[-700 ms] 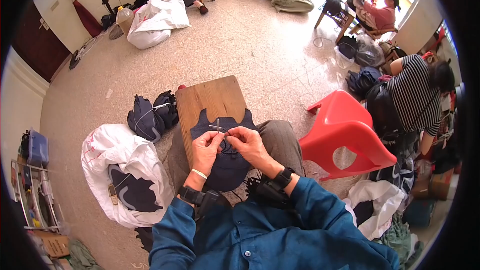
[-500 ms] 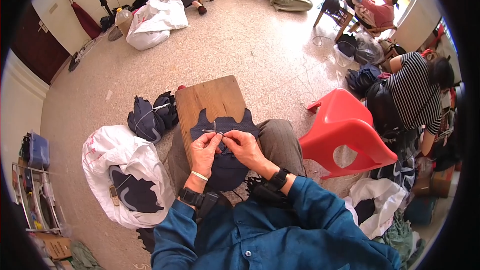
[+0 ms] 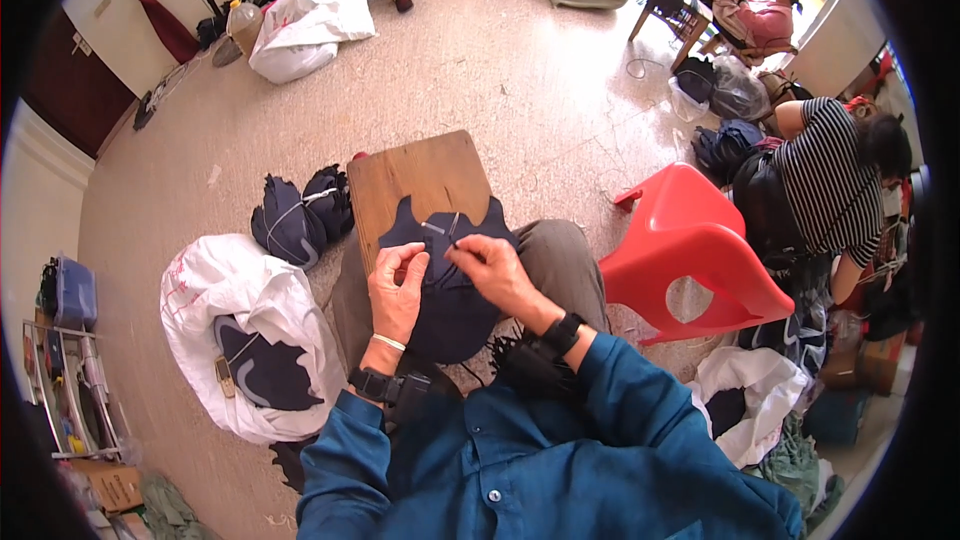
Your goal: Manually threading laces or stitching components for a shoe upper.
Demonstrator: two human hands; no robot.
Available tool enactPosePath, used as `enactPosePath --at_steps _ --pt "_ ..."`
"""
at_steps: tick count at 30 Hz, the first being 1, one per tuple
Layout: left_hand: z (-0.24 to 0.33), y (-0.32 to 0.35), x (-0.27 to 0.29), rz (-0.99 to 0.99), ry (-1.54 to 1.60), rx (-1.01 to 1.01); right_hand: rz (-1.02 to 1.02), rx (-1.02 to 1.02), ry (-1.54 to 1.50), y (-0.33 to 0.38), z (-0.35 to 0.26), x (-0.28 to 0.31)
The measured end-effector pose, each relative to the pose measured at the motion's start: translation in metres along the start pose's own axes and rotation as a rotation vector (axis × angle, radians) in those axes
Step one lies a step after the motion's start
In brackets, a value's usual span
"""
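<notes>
Holds the left hand (image 3: 396, 295) and the right hand (image 3: 500, 275) apart above the navy cloth piece (image 3: 450, 325), leaving a clear gap between the two sets of fingertips. Differs in this from the earlier frames, with both hands then meeting at one spot over the cloth. Carries the left hand over the left side of the cloth, with thumb and forefinger curled toward each other in a narrow bend. Cannot tell whether the tips meet or pinch anything. Carries the right hand over the opposite side, narrow too, with thumb and fingers bunched and pointing left. Cannot tell about anything pinched there either, given such small, blurred tips.

Rests the cloth piece across the lap and the near end of the wooden board (image 3: 420, 170), with two pointed corners toward the far side, much as before. Shows on it, between those corners, a short pale bar (image 3: 434, 227) and, just to the right, a thin light stick (image 3: 455, 224), both slanting and apart rather than crossed as a moment ago.

Takes in the same surroundings, slightly higher in view: to the left, a tied navy bundle (image 3: 285, 225) beside the board and a white sack (image 3: 190, 290) with dark cloth inside; to the right, a red plastic chair (image 3: 660, 255) near the knee; beyond it, a co-worker (image 3: 835, 165) in a striped top, bent forward as earlier.
</notes>
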State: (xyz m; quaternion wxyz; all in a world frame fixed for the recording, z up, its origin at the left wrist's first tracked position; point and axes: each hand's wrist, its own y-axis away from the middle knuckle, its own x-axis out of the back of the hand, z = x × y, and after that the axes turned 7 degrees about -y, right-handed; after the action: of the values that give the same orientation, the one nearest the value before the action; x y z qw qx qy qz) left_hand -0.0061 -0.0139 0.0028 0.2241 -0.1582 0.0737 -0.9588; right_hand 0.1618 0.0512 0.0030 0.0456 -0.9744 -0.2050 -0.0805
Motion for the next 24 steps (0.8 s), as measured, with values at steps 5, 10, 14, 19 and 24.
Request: enactPosePath --at_steps 5,10,14,19,24 --pt "0.018 0.044 0.02 -0.189 -0.425 -0.427 -0.088 -0.114 -0.068 -0.012 -0.004 0.01" --pt "0.013 0.071 0.031 -0.365 -0.576 -0.52 -0.144 0.106 0.017 -0.021 -0.006 0.007" --pt "0.011 0.072 0.033 -0.394 -0.6 -0.495 -0.133 0.103 0.052 -0.028 0.006 0.006" --pt "0.006 0.067 0.022 -0.439 -0.662 -0.592 -0.134 -0.129 -0.217 -0.032 0.014 0.004" --pt "0.0 0.066 0.022 -0.516 -0.688 -0.629 -0.168 -0.205 -0.278 -0.034 0.007 0.0"
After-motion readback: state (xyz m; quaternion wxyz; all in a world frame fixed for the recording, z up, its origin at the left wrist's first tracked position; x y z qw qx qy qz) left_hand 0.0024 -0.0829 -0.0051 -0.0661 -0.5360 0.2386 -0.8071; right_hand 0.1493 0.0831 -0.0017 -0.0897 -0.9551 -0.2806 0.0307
